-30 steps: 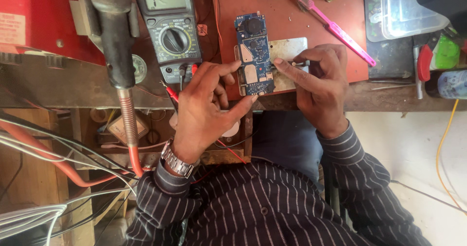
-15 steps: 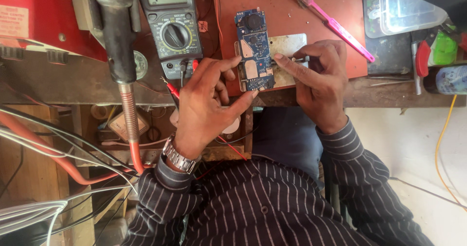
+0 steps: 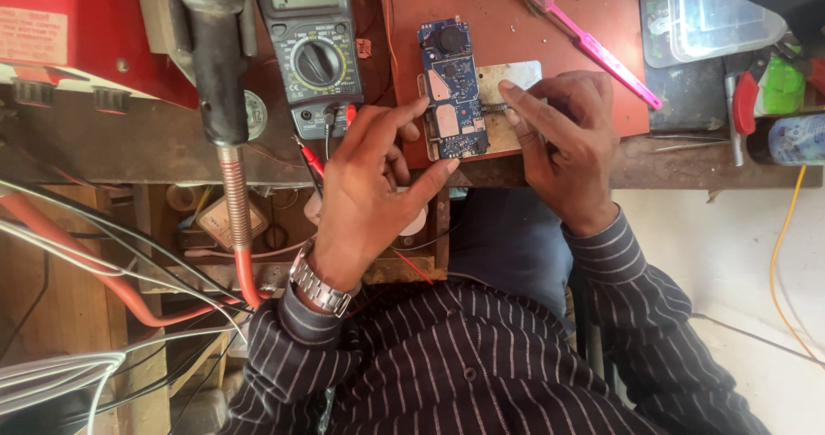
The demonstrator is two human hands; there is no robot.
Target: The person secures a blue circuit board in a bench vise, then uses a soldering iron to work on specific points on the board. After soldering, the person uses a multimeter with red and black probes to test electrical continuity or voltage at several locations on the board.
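A blue phone circuit board (image 3: pixel 451 87) lies on a small metal plate (image 3: pixel 516 78) at the near edge of a red mat (image 3: pixel 481 22). My left hand (image 3: pixel 369 194) pinches the board's lower end between thumb and forefinger. My right hand (image 3: pixel 563 138) rests beside the board on its right, the forefinger and thumb closed on a small dark part or tool tip at the board's edge; what it is cannot be made out. A watch sits on my left wrist.
A grey multimeter (image 3: pixel 314 44) with red and black leads stands left of the board. A hot-air handle (image 3: pixel 215 65) with a ribbed hose hangs at the left before a red box (image 3: pixel 77 22). A pink toothbrush (image 3: pixel 593 44), a clear plastic box (image 3: pixel 705 14) and tools lie at the right.
The view has shifted slightly. My right forefinger has moved a little along the board's right edge. My left hand keeps its hold on the board.
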